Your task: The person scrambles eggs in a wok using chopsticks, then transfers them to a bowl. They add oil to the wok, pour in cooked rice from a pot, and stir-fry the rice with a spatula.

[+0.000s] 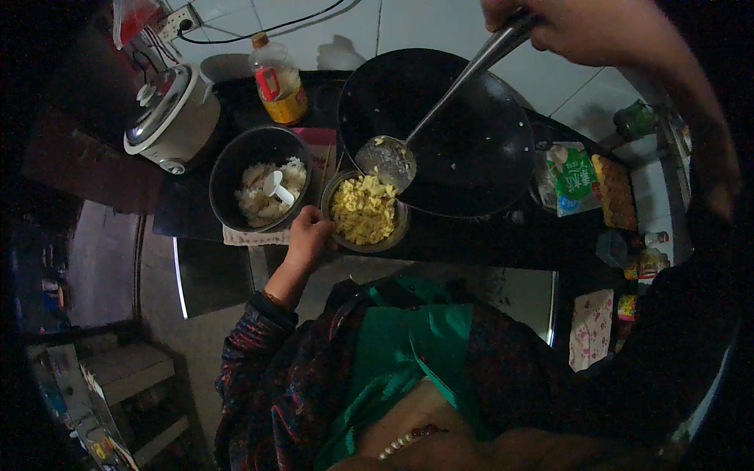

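My right hand (pixel 568 29) grips the upper end of a long-handled metal ladle (pixel 456 91). The ladle's head, smeared with bits of egg, hangs over the near left edge of a black wok (pixel 465 153). Just below it, scrambled egg (pixel 362 215) is heaped in a bowl (pixel 403 228). The fingers of my left hand (pixel 309 234) hold the bowl's left rim. A few small crumbs of egg dot the wok's inner surface.
Left of the bowl, a dark pot (pixel 227 191) holds cooked rice and a white rice paddle (pixel 277 187). Behind stand an oil bottle (pixel 278 82) and a lidded electric cooker (pixel 182 126). A green-and-white packet (pixel 570 176) lies right of the wok.
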Demonstrator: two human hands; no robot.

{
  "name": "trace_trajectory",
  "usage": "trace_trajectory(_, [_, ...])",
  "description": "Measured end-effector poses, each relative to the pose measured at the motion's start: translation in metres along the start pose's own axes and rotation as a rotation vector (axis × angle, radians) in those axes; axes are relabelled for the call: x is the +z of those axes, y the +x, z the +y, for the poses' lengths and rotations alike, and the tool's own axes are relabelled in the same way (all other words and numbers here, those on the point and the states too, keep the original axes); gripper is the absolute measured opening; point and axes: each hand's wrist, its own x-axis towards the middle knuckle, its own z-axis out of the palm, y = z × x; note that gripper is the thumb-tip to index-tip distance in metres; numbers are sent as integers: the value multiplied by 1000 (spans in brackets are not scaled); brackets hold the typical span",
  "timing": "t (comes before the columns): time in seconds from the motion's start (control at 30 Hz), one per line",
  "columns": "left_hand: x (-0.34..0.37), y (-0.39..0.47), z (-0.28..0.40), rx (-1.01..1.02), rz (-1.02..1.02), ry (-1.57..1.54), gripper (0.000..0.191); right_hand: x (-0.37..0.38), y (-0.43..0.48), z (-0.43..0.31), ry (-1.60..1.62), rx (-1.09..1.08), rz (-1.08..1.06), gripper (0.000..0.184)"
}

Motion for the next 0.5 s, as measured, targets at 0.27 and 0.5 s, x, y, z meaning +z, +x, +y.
trace_trajectory(0.27, [-2,1,-1,-58,-18,-25,13,25,5,16,50,15,94,20])
trace_trajectory(0.5, [-4,6,-8,-46,-29,-122,14,88,75,-26,-161,-174,239,16])
